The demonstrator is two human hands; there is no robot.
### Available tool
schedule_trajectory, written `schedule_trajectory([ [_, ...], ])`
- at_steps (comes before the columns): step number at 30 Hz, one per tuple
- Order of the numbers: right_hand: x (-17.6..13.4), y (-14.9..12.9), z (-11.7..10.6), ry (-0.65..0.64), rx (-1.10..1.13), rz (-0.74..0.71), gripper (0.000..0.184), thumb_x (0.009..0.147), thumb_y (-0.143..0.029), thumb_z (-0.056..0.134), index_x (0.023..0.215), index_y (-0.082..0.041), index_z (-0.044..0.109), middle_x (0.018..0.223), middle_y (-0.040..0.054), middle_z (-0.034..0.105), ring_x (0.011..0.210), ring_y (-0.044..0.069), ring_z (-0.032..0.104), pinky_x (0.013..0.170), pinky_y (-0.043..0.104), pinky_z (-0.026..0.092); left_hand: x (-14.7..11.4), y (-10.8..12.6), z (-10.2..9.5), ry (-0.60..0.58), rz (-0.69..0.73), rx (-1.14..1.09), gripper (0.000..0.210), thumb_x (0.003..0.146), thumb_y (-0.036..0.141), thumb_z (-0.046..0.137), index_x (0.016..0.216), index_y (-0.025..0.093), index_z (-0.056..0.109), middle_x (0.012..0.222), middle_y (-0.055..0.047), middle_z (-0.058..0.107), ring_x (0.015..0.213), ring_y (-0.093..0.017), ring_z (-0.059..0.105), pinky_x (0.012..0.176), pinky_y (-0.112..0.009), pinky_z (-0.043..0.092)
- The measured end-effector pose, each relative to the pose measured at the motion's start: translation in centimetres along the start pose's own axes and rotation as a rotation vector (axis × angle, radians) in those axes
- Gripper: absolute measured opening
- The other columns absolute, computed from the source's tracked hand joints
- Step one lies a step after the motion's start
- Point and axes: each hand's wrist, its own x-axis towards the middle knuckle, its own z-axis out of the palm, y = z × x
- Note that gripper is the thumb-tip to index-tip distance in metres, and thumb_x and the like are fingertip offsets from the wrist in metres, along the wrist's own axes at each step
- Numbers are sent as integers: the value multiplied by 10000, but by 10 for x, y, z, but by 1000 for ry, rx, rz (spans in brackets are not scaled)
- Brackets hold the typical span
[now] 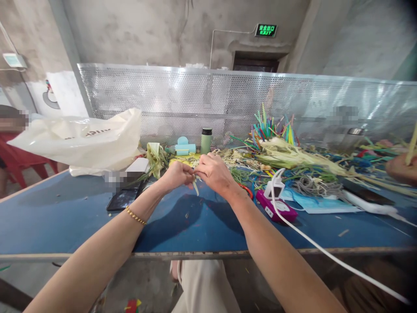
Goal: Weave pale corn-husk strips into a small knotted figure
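My left hand [179, 174] and my right hand [213, 171] meet above the middle of the blue table, fingertips pinched close together. A short pale husk strip [196, 188] hangs down between them, its upper part hidden by the fingers. Just behind the hands lie small pale husk scraps [228, 160] on a yellow patch. Left of my left hand stands a bunch of dried, greenish husks [156, 157]. To the right of my right hand are green cords [240, 174] and a larger heap of long pale husks [286, 154].
A perforated metal screen [169, 93] closes off the table's back. A green bottle [206, 141], a white plastic bag [97, 143], a phone [122, 200] and a purple power block [276, 206] with a white cable stand around. Another person's hand [402, 168] is at far right.
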Motion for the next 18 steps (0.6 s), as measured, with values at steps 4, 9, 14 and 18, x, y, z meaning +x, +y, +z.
schedule_trajectory([
  [4, -1, 13, 2, 65, 336, 134, 81, 818, -228, 717, 751, -208, 758, 792, 36, 662, 848, 179, 508, 818, 337, 350, -9, 14, -3, -122, -4, -49, 32, 643, 122, 696, 619, 136, 711, 582, -48, 684, 547, -173, 669, 547, -241, 487],
  [9, -6, 19, -4, -144, 1052, 404, 176, 733, -320, 766, 766, -151, 734, 748, 23, 693, 705, 132, 587, 697, 283, 436, -19, 31, -8, -334, 4, -130, 39, 668, 130, 711, 690, 125, 743, 579, -64, 693, 547, -165, 671, 588, -247, 491],
  [14, -6, 11, -7, -185, 1406, 644, 344, 631, -411, 824, 731, -150, 624, 540, -57, 542, 438, 55, 432, 434, 194, 332, -17, 30, -11, -299, 14, -266, 71, 691, 173, 744, 733, 115, 746, 603, -86, 707, 542, -143, 648, 556, -227, 468],
  [18, -3, 8, -6, -140, 1515, 702, 357, 652, -412, 817, 731, -170, 567, 449, -128, 332, 355, 14, 180, 360, 179, 112, -13, 28, -11, -179, -36, -420, 77, 693, 167, 752, 746, 116, 728, 591, -76, 700, 523, -118, 628, 502, -194, 419],
])
